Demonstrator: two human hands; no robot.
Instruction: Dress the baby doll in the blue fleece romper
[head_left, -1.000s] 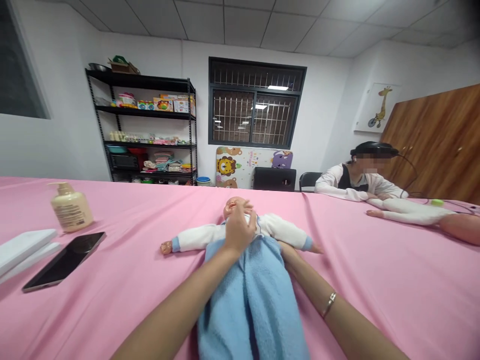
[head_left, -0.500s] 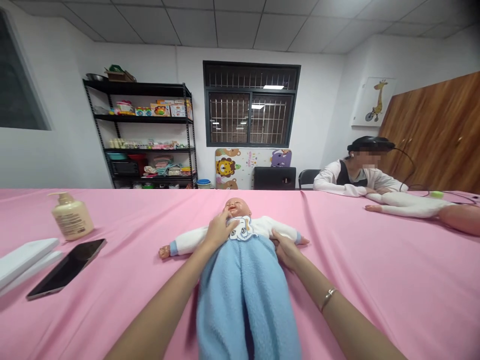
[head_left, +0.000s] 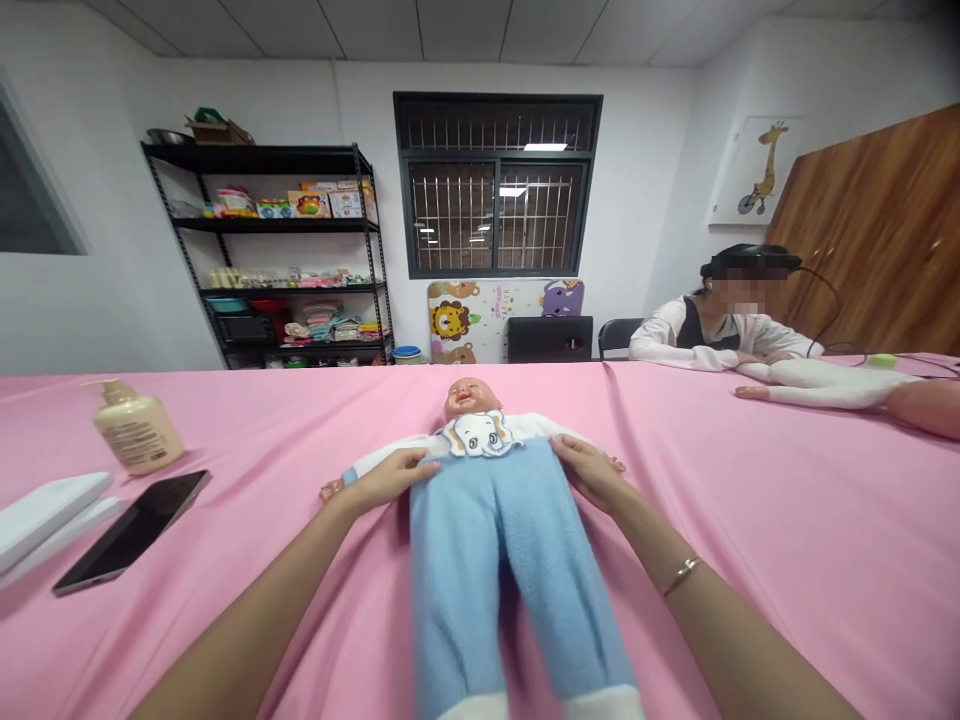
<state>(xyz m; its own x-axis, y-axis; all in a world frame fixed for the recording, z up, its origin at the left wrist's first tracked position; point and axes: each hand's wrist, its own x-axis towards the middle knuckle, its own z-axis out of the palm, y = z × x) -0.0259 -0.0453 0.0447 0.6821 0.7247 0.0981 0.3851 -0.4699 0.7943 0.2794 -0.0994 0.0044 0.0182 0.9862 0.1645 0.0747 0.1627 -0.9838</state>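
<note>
A baby doll lies on its back on the pink cloth, head at the far end, arms spread. It wears a baby romper with white sleeves, an elephant face on the chest and blue fleece legs ending in white cuffs. At the romper's left edge, just below the elephant face, my left hand pinches the blue fleece between thumb and fingers. On the opposite edge, my right hand grips the fleece the same way, its fingertips partly hidden. A bracelet is on my right wrist.
Left on the pink-covered table are a pump bottle, a dark phone and white flat objects. Another person sits at the far right beside a second doll. A loaded shelf stands behind.
My left hand has moved from the doll's chin and chest down to the romper's left edge. My right hand has shifted slightly outward. The romper's legs now lie straighter, with white cuffs showing.
</note>
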